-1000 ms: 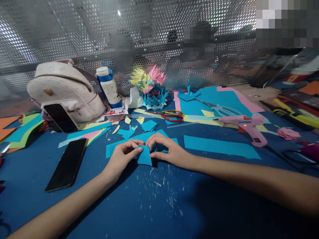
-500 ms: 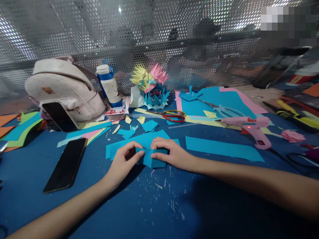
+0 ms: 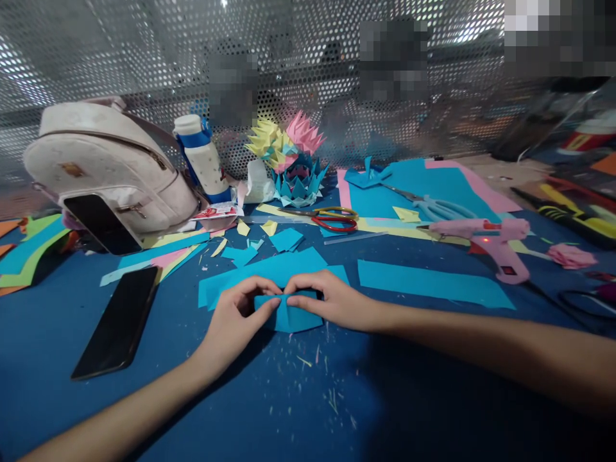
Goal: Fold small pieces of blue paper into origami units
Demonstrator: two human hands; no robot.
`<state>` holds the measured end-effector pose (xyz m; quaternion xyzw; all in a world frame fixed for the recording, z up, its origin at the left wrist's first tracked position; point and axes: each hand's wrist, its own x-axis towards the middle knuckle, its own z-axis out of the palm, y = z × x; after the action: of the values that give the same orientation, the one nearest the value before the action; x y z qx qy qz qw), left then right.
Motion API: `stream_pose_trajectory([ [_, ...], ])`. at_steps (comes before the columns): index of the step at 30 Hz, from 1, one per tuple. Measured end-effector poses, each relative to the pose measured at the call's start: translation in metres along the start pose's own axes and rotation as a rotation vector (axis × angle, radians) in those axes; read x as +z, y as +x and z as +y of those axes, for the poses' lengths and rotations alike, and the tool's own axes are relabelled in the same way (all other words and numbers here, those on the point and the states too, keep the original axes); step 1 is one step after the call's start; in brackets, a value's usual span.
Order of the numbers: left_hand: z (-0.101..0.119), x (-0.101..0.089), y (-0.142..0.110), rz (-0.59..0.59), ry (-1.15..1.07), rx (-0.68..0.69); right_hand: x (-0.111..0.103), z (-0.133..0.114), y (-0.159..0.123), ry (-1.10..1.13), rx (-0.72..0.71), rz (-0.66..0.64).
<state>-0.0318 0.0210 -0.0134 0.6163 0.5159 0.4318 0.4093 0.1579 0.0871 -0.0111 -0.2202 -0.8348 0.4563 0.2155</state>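
A blue tabletop (image 3: pixel 231 410) fills the lower frame, and a perforated metal screen (image 3: pixel 158 70) spans the top. At the upper left stands a pale backpack (image 3: pixel 96 154), a phone (image 3: pixel 102 223) propped against it. Right of centre, a large blue sheet (image 3: pixel 447 186) lies over a pink sheet (image 3: pixel 476 183), whose edges show. Below it, a blue strip (image 3: pixel 428 285) stretches across the middle right, with a pink glue gun (image 3: pixel 503 239) above its right end. A second phone (image 3: pixel 118 327) lies flat at lower left.

At the centre, the left hand (image 3: pixel 240 311) and right hand (image 3: pixel 330 300) are close beside each other, both pinching the upper edge of a folded blue paper (image 3: pixel 293 319) between thumb and fingers. More flat blue paper (image 3: pixel 308 260) lies just behind them.

In the upper middle, a white-and-blue bottle (image 3: pixel 202 163) stands left of yellow (image 3: pixel 269 144), pink (image 3: pixel 305 133) and blue paper flowers (image 3: pixel 301 189) clustered together. Scissors with red and yellow handles (image 3: pixel 312 216) lie below the flowers. Left of these are small yellow scraps (image 3: pixel 268 227), and tiny shreds (image 3: pixel 304 360) dot the tabletop below the hands.
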Motion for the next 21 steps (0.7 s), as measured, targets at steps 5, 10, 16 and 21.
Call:
stream_pose_trajectory([
  [5, 0.0024, 0.0007, 0.0014, -0.013, 0.041, -0.003, 0.0008, 0.0007, 0.001, -0.028, 0.005, 0.009],
  [10, 0.0034, 0.0015, 0.0016, -0.012, 0.016, -0.038, 0.0009, 0.0, 0.0012, -0.044, 0.007, 0.001],
  [16, 0.0032, 0.0032, 0.001, 0.008, 0.018, -0.048, 0.0009, 0.0, 0.0009, -0.048, 0.005, -0.018],
  [21, 0.0049, 0.003, 0.0002, 0.011, 0.03, -0.064, 0.0007, -0.0005, 0.0007, -0.044, 0.005, -0.016],
])
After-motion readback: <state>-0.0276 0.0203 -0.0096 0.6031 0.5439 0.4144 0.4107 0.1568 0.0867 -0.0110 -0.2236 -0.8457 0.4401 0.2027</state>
